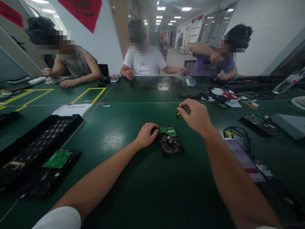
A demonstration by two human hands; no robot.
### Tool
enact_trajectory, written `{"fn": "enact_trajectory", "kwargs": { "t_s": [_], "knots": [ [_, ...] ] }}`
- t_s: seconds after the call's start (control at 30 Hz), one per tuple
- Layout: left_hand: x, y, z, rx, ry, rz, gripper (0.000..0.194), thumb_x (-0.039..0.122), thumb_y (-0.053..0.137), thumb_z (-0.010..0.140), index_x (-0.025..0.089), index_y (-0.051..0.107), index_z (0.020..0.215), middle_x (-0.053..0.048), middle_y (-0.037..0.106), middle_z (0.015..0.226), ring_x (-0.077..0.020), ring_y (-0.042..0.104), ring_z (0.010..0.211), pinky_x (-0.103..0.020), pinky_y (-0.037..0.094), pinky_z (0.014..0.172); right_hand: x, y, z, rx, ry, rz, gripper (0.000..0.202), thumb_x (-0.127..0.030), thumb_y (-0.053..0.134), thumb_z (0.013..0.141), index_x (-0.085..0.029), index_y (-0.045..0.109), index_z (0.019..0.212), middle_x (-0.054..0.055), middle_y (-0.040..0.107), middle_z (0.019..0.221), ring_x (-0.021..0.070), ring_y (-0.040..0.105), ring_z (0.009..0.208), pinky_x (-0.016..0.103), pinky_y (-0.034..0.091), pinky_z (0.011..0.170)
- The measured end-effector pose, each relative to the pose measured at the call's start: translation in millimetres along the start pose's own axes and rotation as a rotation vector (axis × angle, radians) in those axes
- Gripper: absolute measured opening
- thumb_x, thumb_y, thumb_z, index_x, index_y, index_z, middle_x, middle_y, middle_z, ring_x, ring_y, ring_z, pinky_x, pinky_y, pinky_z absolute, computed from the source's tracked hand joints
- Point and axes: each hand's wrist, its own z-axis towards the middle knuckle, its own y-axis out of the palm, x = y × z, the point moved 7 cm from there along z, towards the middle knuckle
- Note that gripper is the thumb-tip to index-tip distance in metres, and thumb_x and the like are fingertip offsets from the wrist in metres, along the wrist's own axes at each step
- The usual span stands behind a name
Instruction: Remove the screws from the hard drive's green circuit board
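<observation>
A hard drive [171,143] lies on the green table with its green circuit board facing up at the far end. My left hand [147,135] grips the drive's left edge near the far corner, thumb and fingers closed on it. Above the drive's far right corner, my right hand [196,116] pinches a small yellow and black screwdriver [178,114]. The screwdriver points down, its thin shaft close to the board's right end; whether the tip touches a screw is too small to tell. A tiny speck [186,129] lies on the table just right of the drive.
At left are a long black housing [40,136] and a black unit with a green board [57,159]. A phone [244,159], cable [235,132] and another drive [258,124] lie at right. Red scissors [230,95] and a bottle [288,81] are farther back. Three people sit across the table.
</observation>
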Motion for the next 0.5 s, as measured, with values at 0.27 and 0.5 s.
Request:
{"fn": "enact_trajectory", "kwargs": {
  "t_s": [0.27, 0.5],
  "knots": [
    [-1.7, 0.9, -0.4, 0.006, 0.004, 0.006, 0.021, 0.025, 0.059, 0.099, 0.021, 0.069, 0.117, -0.008, 0.074, 0.115, -0.0273, 0.066, 0.112, -0.045, 0.053, 0.101, 7.6, -0.6, -0.9, 0.038, 0.045, 0.022, 0.011, -0.027, 0.071, 0.091, -0.023, 0.061, 0.093, 0.008, 0.074, 0.097, 0.0256, 0.069, 0.085, 0.04, 0.053, 0.079],
    [-1.8, 1.6, 0.4, 0.013, 0.012, 0.002, 0.021, 0.025, 0.059, 0.099, 0.02, 0.069, 0.116, -0.009, 0.075, 0.114, -0.0275, 0.066, 0.111, -0.046, 0.053, 0.101, -0.3, 0.3, 0.5, 0.0, -0.009, 0.001, 0.006, -0.025, 0.067, 0.093, -0.023, 0.065, 0.098, 0.009, 0.074, 0.097, 0.0272, 0.069, 0.09, 0.042, 0.052, 0.083]
  ]
}}
